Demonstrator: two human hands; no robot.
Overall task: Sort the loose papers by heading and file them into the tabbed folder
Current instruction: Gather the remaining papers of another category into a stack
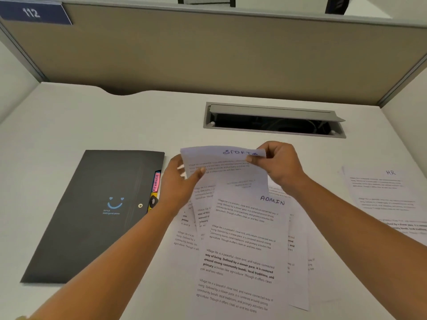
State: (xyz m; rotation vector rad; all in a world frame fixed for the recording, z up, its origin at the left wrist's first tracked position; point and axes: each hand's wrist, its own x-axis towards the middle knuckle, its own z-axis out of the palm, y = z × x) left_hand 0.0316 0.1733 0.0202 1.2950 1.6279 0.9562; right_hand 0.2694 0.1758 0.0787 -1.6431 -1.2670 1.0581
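While the left hand pinches the SPORTS sheet at its nine o'clock edge, thumb on the printed face, I see the right hand pinching the same sheet at its one o'clock corner, thumb and forefinger closed right beside the handwritten heading. The sheet's lifted and curling between the two grips, its lower part drooping toward the loose pile. On top of that pile, at six o'clock from the hands, the ADMIN sheet lies flat on the desk. At nine o'clock of the pile, the dark tabbed folder lies closed, with a pink FINANCE tab poking out of its three o'clock edge, just beside the left wrist. At three o'clock, well apart, an HR sheet lies flat. There's an open cable hatch at twelve o'clock.
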